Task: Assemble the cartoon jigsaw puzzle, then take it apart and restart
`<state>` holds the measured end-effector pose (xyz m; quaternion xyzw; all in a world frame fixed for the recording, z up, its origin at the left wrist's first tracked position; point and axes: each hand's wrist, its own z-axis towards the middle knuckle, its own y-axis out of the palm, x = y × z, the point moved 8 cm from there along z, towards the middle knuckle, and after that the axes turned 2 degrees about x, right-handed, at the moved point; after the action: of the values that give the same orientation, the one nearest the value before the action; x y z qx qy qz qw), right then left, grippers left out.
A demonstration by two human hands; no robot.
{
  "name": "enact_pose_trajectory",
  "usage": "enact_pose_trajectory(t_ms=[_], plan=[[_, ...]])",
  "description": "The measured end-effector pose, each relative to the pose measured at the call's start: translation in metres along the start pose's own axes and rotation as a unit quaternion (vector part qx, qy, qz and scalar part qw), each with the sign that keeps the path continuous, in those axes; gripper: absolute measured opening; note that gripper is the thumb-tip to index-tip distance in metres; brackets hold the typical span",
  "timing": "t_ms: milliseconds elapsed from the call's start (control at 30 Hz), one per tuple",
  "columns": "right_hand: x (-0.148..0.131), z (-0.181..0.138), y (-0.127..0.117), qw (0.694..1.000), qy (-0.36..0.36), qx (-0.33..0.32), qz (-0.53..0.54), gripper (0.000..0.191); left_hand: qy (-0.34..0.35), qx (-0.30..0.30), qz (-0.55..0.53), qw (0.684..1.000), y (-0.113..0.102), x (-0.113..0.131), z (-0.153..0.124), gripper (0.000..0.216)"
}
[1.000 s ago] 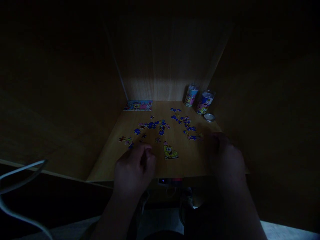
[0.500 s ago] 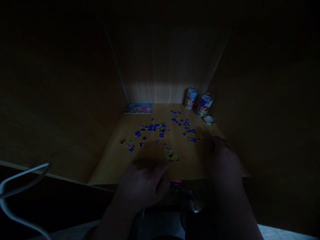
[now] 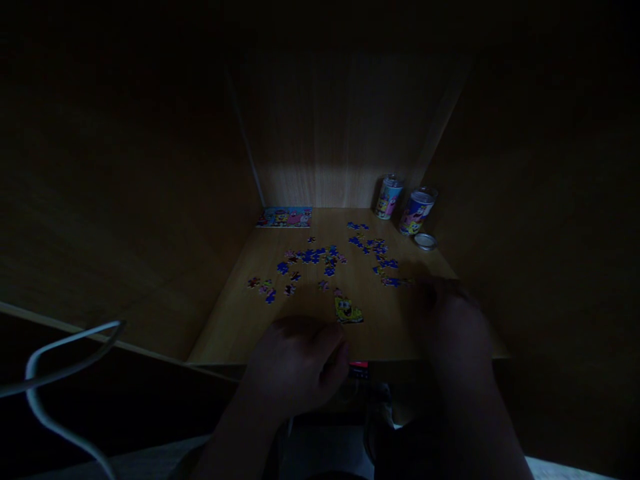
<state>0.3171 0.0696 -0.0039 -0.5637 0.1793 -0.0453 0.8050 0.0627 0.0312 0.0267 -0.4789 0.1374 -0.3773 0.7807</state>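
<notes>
My left hand (image 3: pixel 300 367) rests at the front edge of the wooden board, its fingers curled in and nothing showing in the gap by the thumb. Just beyond it lies a joined yellow section of jigsaw puzzle (image 3: pixel 348 310) with a cartoon face. At the right, my right hand (image 3: pixel 450 317) is curled with its fingertips down in shadow; whether they hold a piece is hidden. Close to those fingertips are blue and yellow puzzle pieces (image 3: pixel 391 282). More loose puzzle pieces (image 3: pixel 311 255), mostly blue, are scattered across the middle and left.
A cartoon picture card (image 3: pixel 285 217) lies at the back left. Two printed cans (image 3: pixel 389 198) (image 3: pixel 417 212) stand at the back right, with a round lid (image 3: pixel 425 241) in front. Dark wooden walls enclose the board. A white cable (image 3: pixel 37 393) loops at the lower left.
The whole view has shifted slightly, so things appear a little further right. Both hands keep nearly the same places, and the puzzle pieces look unchanged.
</notes>
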Motion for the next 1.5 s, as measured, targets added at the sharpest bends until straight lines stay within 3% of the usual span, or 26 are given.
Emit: enact_pose_trajectory(t_ms=[200, 367, 700, 900, 1167, 1500], plan=[[-0.001, -0.002, -0.009, 0.999, 0.011, 0.036, 0.037, 0.037, -0.002, -0.017, 0.008, 1.0, 0.001, 0.0, 0.001, 0.014], [-0.003, -0.001, -0.007, 0.999, -0.019, 0.017, 0.033, 0.039, 0.001, -0.009, 0.01, 1.0, -0.001, 0.001, 0.004, 0.013], [-0.005, 0.0, -0.007, 1.0, -0.008, -0.011, 0.004, 0.028, 0.001, -0.016, 0.011, 1.0, 0.001, 0.0, 0.002, 0.014], [-0.011, -0.004, -0.012, 0.995, -0.026, -0.052, 0.086, 0.031, 0.002, -0.013, 0.011, 1.0, 0.0, 0.001, 0.003, 0.011], [-0.029, -0.01, -0.005, 0.962, -0.076, -0.118, 0.234, 0.013, 0.005, -0.015, 0.015, 1.0, 0.001, 0.001, 0.004, 0.014], [-0.036, -0.009, -0.011, 0.952, -0.069, -0.104, 0.281, 0.016, 0.008, -0.011, 0.013, 1.0, 0.0, 0.001, 0.004, 0.015]])
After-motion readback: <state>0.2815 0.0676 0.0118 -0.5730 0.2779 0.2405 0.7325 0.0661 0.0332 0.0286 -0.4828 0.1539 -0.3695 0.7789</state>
